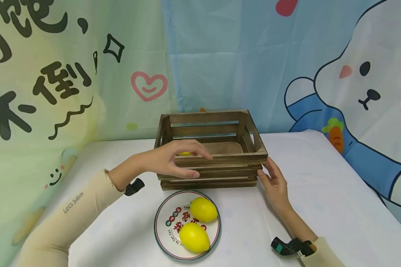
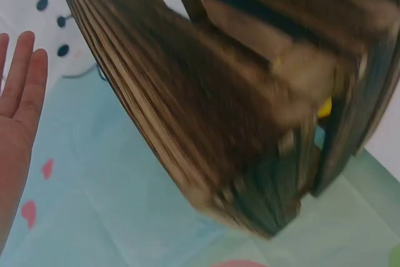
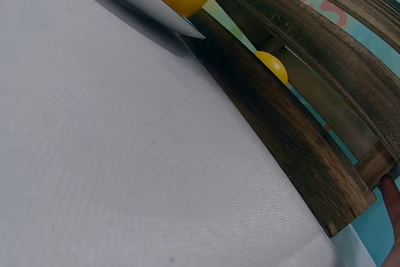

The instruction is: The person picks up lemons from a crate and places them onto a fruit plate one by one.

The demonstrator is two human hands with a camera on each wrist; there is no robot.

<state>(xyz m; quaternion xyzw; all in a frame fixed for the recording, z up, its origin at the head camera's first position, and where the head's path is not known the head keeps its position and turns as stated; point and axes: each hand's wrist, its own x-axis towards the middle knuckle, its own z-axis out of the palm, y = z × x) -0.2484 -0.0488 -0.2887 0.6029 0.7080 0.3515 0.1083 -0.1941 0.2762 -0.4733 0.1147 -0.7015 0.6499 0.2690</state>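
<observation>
A slatted wooden crate [image 1: 214, 172] stands at the back of the table, with a yellow lemon [image 1: 184, 153] partly visible inside, behind the left hand. My left hand [image 1: 173, 157] hovers before the crate's front top edge, fingers extended, thumb apart from them, holding nothing. My right hand [image 1: 275, 185] holds the crate's front right corner, thumb at the front and fingers along the side. In front of the crate, a round patterned plate [image 1: 163, 230] carries two lemons, a rear one [image 1: 204, 209] and a nearer one [image 1: 194, 237]. The right wrist view shows a fingertip [image 3: 390, 195] against the crate's corner.
A white cloth [image 1: 247, 230] covers the table. Behind the crate hangs a printed curtain [image 1: 220, 74] with a cartoon bear and lettering. Black wrist devices are worn on the left wrist [image 1: 134, 187] and right wrist [image 1: 294, 247].
</observation>
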